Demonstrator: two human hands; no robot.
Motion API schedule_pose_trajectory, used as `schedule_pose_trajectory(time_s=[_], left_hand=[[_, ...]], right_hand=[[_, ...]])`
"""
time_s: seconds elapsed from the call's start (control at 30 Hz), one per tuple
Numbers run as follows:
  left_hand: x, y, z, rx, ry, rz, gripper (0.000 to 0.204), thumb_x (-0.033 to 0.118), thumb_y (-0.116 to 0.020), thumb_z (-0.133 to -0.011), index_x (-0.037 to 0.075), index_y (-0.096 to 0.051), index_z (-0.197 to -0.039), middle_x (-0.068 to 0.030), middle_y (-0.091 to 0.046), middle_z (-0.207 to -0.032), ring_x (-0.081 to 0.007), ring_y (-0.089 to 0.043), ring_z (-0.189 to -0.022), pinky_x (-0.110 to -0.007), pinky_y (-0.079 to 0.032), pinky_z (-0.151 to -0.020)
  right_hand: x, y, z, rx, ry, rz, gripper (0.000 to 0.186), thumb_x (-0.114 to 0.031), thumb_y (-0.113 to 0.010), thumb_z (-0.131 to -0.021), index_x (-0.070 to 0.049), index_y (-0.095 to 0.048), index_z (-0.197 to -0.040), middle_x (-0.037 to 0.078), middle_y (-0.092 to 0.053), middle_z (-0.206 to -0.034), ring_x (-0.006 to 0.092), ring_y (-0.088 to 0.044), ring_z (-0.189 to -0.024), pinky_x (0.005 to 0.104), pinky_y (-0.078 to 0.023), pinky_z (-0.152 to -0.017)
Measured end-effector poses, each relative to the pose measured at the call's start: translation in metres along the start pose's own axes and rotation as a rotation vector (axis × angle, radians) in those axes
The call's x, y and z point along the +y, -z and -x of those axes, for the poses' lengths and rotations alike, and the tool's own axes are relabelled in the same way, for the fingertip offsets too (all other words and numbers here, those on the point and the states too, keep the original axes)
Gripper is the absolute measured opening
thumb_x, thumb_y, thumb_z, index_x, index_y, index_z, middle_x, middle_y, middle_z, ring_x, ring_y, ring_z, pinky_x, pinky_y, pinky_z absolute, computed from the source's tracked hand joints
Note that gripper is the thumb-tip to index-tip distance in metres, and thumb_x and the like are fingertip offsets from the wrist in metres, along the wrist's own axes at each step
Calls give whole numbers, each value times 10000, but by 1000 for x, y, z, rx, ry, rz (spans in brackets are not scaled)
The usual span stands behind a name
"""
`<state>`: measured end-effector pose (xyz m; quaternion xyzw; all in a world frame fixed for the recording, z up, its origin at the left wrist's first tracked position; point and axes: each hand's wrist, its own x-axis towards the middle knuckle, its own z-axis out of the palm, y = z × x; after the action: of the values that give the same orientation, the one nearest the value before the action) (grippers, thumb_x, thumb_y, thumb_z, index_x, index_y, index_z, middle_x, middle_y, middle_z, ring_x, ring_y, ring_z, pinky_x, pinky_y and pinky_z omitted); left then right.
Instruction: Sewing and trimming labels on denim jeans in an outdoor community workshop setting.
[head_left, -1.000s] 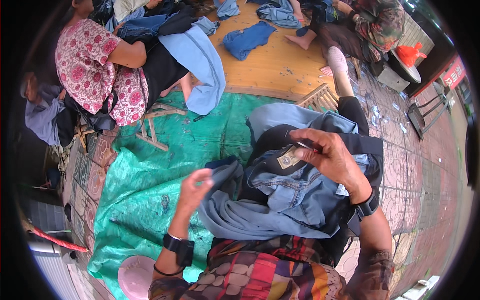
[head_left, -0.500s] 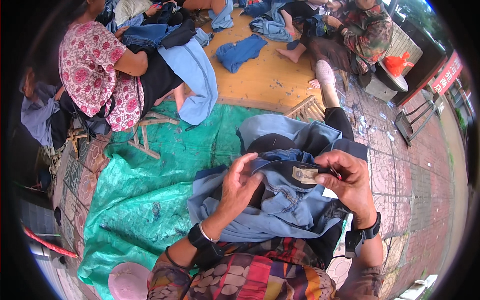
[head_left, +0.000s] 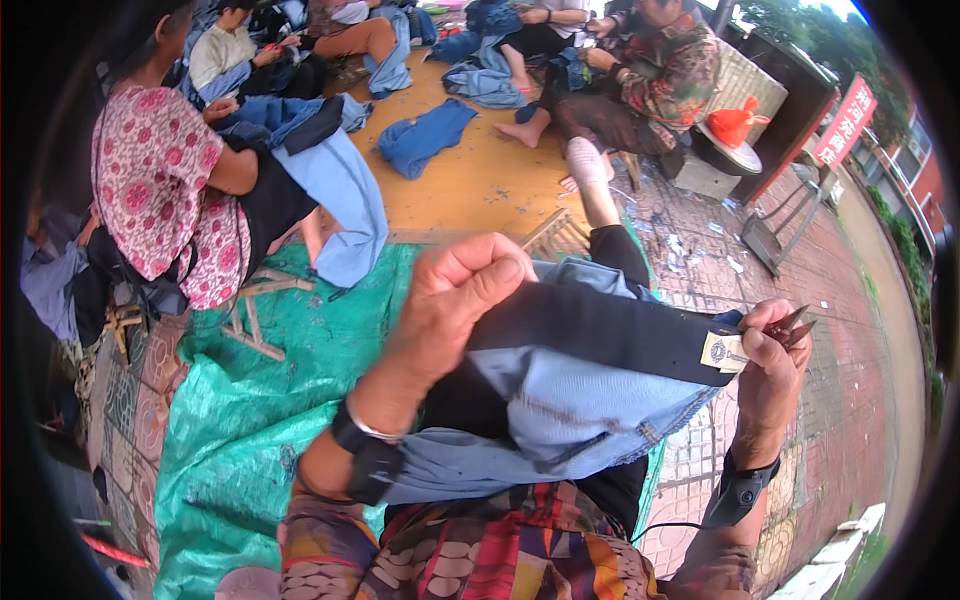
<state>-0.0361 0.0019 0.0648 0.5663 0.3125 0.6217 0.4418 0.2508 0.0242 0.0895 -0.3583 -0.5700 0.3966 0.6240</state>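
Light blue jeans lie across my lap, their dark waistband stretched out between my hands. My left hand is closed on the waistband's left end, raised above my lap. My right hand pinches the right end beside a cream label and also holds small metal snips, whose two points stick up past my fingers.
Co-workers sit around an orange board with denim pieces. A green tarp, wooden stool, another co-worker's outstretched foot, red bag and metal trolley surround me on the tiled pavement.
Both hands have grasped the waistband and drawn apart, stretching it flat. My left hand has risen, and my right hand has moved rightward. The view has tilted up, showing more co-workers.
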Motion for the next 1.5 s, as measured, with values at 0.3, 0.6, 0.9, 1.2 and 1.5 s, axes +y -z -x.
schedule_pose_trajectory(time_s=[0.3, 0.6, 0.9, 1.2, 1.5], left_hand=[[1, 25, 1, -260, 333, -329, 198, 181, -585, -870, -6, -602, -807, 28, -552, -744, -30, -471, -701, -189, -383, -635], [1, -5, -5, -445, -276, -961, 251, 208, -628, -813, -14, -596, -927, -121, -614, -805, -304, -580, -733, -351, -447, -685], [-3, -31, 4, -330, 167, -453, 157, 95, -664, -778, -28, -621, -866, -91, -639, -755, -118, -576, -701, -268, -458, -647], [-2, -38, 10, -260, 77, -454, 160, 41, -631, -737, -42, -619, -874, -127, -651, -777, -135, -619, -733, -268, -473, -663], [-3, -30, 10, -239, 173, -352, 166, 42, -635, -740, -54, -624, -876, -109, -655, -786, -106, -601, -719, -243, -466, -653]], right_hand=[[27, 0, 25, -48, -161, 19, 103, -9, -649, -671, -6, -597, -761, 19, -585, -733, 81, -524, -658, 209, -409, -626], [34, -18, 21, -206, -47, 4, 134, -66, -655, -694, 9, -603, -793, 40, -599, -781, 86, -530, -709, 212, -401, -664], [37, -34, 14, -171, 333, 409, 103, 3, -668, -746, -10, -621, -837, 56, -595, -805, 98, -527, -681, 227, -410, -591], [25, -69, 29, -427, 436, 451, 219, 65, -663, -625, -6, -602, -823, 106, -548, -777, 233, -571, -668, 285, -453, -559], [41, -30, 11, -86, -138, -41, 84, -92, -551, -855, -48, -512, -795, -32, -464, -715, 44, -380, -602, 176, -288, -536]])
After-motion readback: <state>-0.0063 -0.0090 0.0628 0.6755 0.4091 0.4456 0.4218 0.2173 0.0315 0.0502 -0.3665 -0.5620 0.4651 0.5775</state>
